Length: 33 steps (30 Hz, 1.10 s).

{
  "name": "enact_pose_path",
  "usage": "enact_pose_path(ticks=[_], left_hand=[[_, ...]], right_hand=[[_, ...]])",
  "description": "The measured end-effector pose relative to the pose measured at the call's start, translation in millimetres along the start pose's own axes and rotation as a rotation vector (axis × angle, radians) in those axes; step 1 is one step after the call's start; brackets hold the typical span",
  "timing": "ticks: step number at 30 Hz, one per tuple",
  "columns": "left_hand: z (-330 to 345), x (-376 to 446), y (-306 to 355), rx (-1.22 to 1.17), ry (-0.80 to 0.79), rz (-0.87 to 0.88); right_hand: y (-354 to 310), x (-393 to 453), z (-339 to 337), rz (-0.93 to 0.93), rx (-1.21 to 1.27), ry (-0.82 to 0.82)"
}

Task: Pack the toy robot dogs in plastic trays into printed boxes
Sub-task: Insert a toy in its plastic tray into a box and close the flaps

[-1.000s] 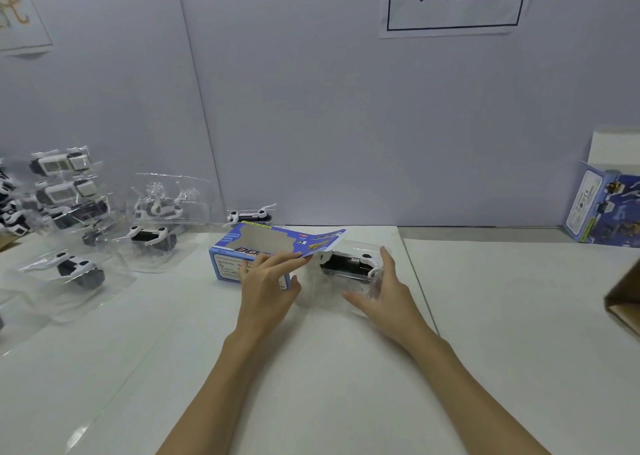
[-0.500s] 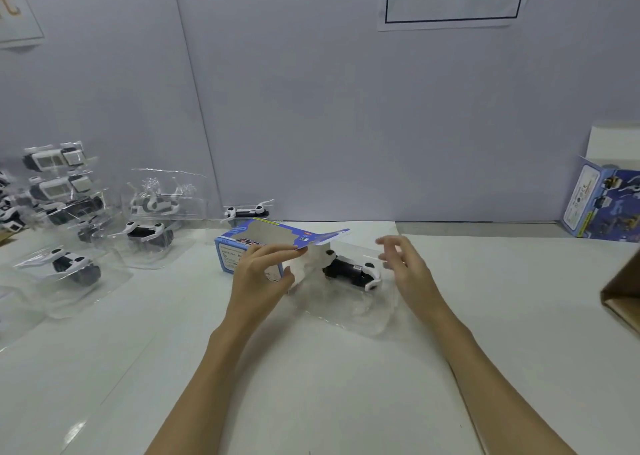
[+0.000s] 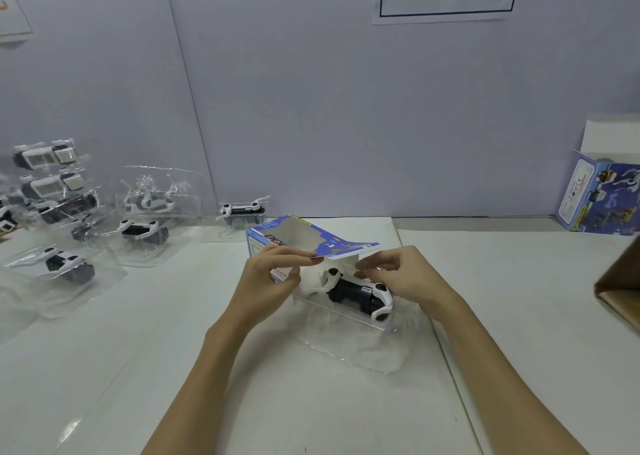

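The left hand (image 3: 268, 274) is pinching the near edge of the printed box (image 3: 304, 238), thumb underneath and fingers on top, holding its blue windowed panel lifted. The right hand (image 3: 403, 276) is reaching in from the other side with its fingers curled toward the free corner of that panel and the rim of the clear plastic tray (image 3: 349, 340); whether the fingertips are actually gripping anything there cannot be told.

The tray is lying on the white table (image 3: 277, 402) just under and in front of the box's open end, with a black-and-white toy robot dog (image 3: 360, 293) sitting in it, its head end close to the opening but the whole of it apparently outside the box.

So this unit is looking only partway done: the box is being opened up, and the tray is left to slide in and the flaps to close. Much more appears to be waiting. To the left, well apart, several more trayed dogs (image 3: 138, 231) are lying and stacking up unboxed, one of them (image 3: 242, 210) just behind the box. At the far right a printed box (image 3: 602, 198) is standing against the wall with its top flap up.
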<state>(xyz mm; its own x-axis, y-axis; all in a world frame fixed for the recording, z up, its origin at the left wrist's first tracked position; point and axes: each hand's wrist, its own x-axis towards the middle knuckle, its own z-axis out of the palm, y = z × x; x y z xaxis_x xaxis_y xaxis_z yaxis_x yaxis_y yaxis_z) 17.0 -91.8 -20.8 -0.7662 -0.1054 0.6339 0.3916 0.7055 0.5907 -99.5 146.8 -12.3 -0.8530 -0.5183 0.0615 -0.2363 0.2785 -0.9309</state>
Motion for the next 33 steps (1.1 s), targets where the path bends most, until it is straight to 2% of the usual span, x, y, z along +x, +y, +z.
enact_pose_path(ticks=[3, 7, 12, 17, 20, 27, 33], left_hand=[[-3, 0, -3, 0.023, 0.001, -0.01], [-5, 0, -3, -0.059, -0.028, -0.039], [-6, 0, -2, -0.109, -0.101, -0.046], [-3, 0, 0, -0.06, -0.07, -0.004], [-4, -1, -1, -0.002, -0.125, 0.008], [-1, -2, -5, -0.011, -0.19, -0.001], [3, -5, -17, 0.064, -0.324, -0.049]], right_hand=[[7, 1, -6, -0.034, 0.056, 0.123], [10, 0, -14, -0.046, 0.163, 0.115], [12, 3, -10, -0.025, 0.12, 0.146], [14, 7, -6, 0.003, 0.099, 0.211], [15, 7, -7, -0.001, -0.029, 0.244], [8, 0, -20, -0.017, -0.087, -0.002], [8, 2, -19, -0.065, -0.086, -0.011]])
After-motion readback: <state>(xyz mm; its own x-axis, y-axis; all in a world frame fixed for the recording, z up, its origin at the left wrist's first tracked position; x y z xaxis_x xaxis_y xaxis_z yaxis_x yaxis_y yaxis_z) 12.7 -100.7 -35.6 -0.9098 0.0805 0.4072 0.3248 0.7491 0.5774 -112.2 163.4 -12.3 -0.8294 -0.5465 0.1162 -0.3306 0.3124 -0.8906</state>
